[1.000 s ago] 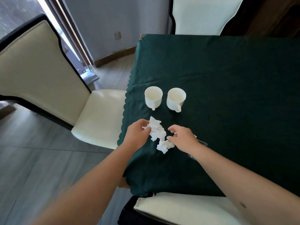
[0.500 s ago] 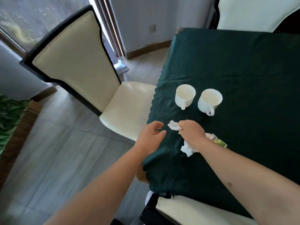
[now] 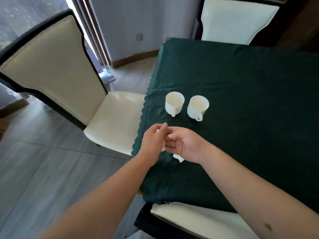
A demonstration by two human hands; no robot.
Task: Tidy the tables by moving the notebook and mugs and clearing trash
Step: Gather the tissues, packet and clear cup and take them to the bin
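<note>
Two empty white mugs, the left mug (image 3: pixel 174 102) and the right mug (image 3: pixel 198 106), stand side by side on the dark green tablecloth (image 3: pixel 250 94), handles toward me. My left hand (image 3: pixel 152 140) is closed around crumpled white tissue (image 3: pixel 163 148) just above the table's left edge. My right hand (image 3: pixel 185 145) lies against it, fingers loosely apart and touching the left hand, its visible palm bare. Another scrap of tissue (image 3: pixel 178 157) peeks out under the heel of my right hand; I cannot tell whether it rests on the cloth. No notebook is in view.
A cream chair (image 3: pixel 114 118) stands at the table's left side, its seat close to my left hand. A second chair back (image 3: pixel 236 19) is at the far end and a third (image 3: pixel 198 219) right below me. Grey floor lies to the left.
My hands have come together near the table's left edge, and tissue that was under my right hand is now in my left. The small green-printed wrapper seen by my right wrist is no longer visible.
</note>
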